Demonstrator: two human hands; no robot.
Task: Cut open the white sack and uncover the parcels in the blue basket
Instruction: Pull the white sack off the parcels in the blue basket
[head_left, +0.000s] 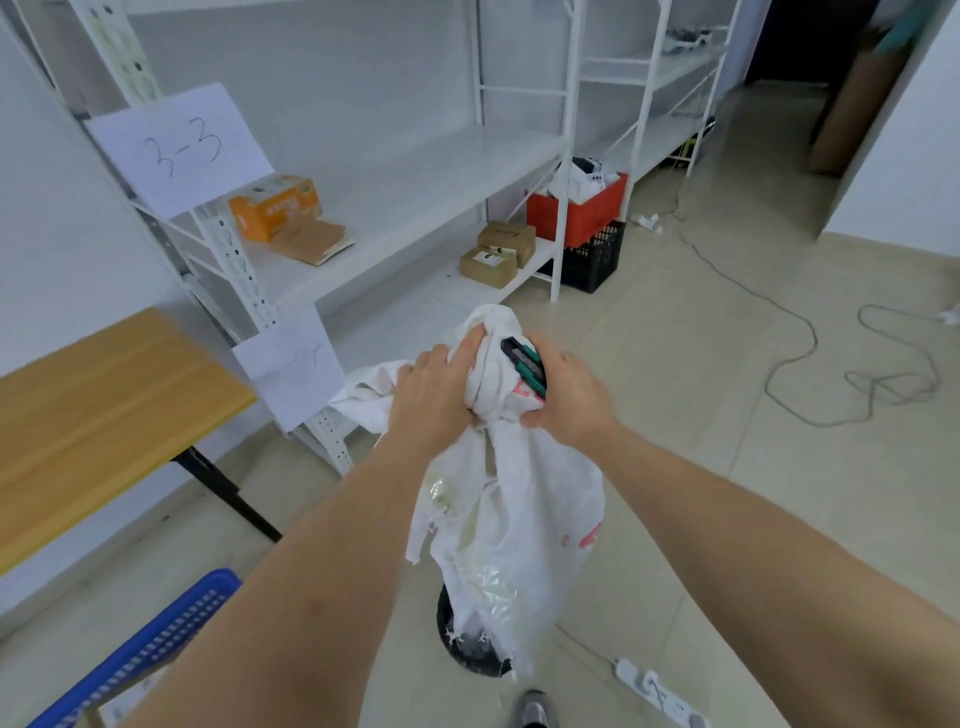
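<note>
Hanging limp from both hands over a black bin (470, 652) on the floor, the white sack (511, 525) looks cut and emptied already. Only a corner of the blue basket (156, 642) shows at lower left, its parcels hidden. Left hand (434, 395) bunches the sack's neck; right hand (569, 395) grips sack and green cutter (525, 365) together. Next, I judge: drop the sack into the bin.

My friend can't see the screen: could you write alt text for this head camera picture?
Two bare hands bunch up a crumpled white woven sack over a black bin: the left hand grips the fabric, the right hand holds fabric and a green-and-black utility knife. A blue plastic basket shows lower left.
</note>
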